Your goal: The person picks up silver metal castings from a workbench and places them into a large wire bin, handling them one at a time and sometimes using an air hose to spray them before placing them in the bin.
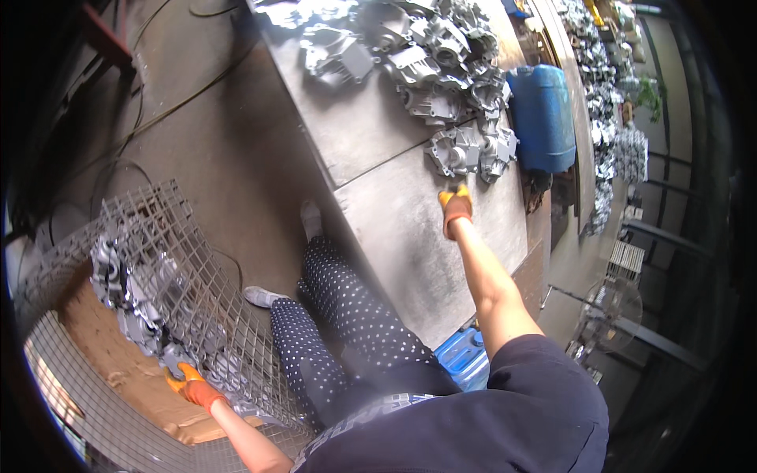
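Note:
My left hand (194, 387), in an orange and yellow work glove, reaches into a wire mesh cage (206, 268) at the lower left. Its fingers close on the edge of a grey metal casting (170, 357) at the near end of the castings there. Over the metal-topped table, my right hand (456, 208) wears a matching glove, its fingers curled together. A small dark bit shows at the fingertips; I cannot make out what it is. Just beyond that hand lies a silver housing casting (455, 151), at the near end of a heap of similar castings (441, 59).
Brown cardboard (118, 347) lines the cage. A blue plastic drum (542, 118) stands along the table's right side, and a blue container (464, 359) sits near my right hip. Hoses (185, 102) trail across the floor at left. More castings (601, 102) are stacked at far right, near a fan (611, 311).

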The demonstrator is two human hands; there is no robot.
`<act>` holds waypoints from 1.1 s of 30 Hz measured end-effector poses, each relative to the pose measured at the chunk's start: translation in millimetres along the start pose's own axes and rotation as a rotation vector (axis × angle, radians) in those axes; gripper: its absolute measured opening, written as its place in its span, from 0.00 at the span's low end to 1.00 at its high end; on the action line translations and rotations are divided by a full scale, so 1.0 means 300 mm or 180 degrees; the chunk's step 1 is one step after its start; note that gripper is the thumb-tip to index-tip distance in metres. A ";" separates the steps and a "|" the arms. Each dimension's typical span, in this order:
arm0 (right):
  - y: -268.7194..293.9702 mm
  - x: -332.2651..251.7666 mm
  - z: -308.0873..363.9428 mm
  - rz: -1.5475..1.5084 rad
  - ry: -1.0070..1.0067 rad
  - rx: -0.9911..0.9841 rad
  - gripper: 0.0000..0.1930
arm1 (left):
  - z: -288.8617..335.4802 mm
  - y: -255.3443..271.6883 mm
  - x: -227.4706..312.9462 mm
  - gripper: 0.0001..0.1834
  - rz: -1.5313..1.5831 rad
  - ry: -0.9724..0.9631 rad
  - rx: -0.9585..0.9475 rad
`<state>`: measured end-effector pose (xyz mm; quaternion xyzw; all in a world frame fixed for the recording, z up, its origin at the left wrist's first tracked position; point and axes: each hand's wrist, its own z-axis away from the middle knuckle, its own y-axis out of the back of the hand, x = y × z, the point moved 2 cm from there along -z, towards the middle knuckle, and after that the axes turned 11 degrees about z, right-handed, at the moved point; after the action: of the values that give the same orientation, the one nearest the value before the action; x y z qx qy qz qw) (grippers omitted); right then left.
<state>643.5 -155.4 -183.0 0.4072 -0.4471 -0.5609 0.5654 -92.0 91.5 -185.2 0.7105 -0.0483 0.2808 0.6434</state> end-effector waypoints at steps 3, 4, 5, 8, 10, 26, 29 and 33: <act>0.111 -0.051 -0.231 0.0785 0.0067 -0.0021 0.34 | 0.015 -0.009 0.365 0.23 -0.0469 -0.1160 0.0004; 0.123 -0.062 -0.318 0.0836 0.0019 -0.0151 0.37 | 0.037 -0.038 0.484 0.22 -0.0404 -0.1398 -0.0170; 0.116 -0.067 -0.406 0.0833 0.0008 -0.0186 0.38 | 0.061 -0.074 0.600 0.21 -0.0256 -0.1534 -0.0329; 0.006 0.015 -0.688 0.0672 -0.0119 -0.0634 0.40 | 0.175 -0.267 0.917 0.20 0.0586 -0.1698 -0.1226; -0.121 0.134 -0.845 -0.1097 -0.0638 -0.1127 0.31 | 0.289 -0.443 1.091 0.20 0.1440 -0.0627 -0.2648; -0.019 0.071 -0.653 -0.1506 0.1090 -0.1159 0.40 | 1.264 -1.194 1.815 0.39 0.2115 0.2682 -0.5020; -0.016 0.059 -0.537 -0.1626 0.1224 -0.1080 0.31 | 1.205 -1.148 1.721 0.36 0.2640 0.3012 -0.4692; 0.043 0.020 -0.407 -0.2174 0.1135 -0.2249 0.34 | 1.055 -1.139 1.651 0.29 0.1998 0.2657 -0.4464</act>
<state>764.2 -166.1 -203.0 0.4035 0.0309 -0.7519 0.5206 576.5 -4.3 -264.3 -0.0562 -0.1638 0.5878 0.7902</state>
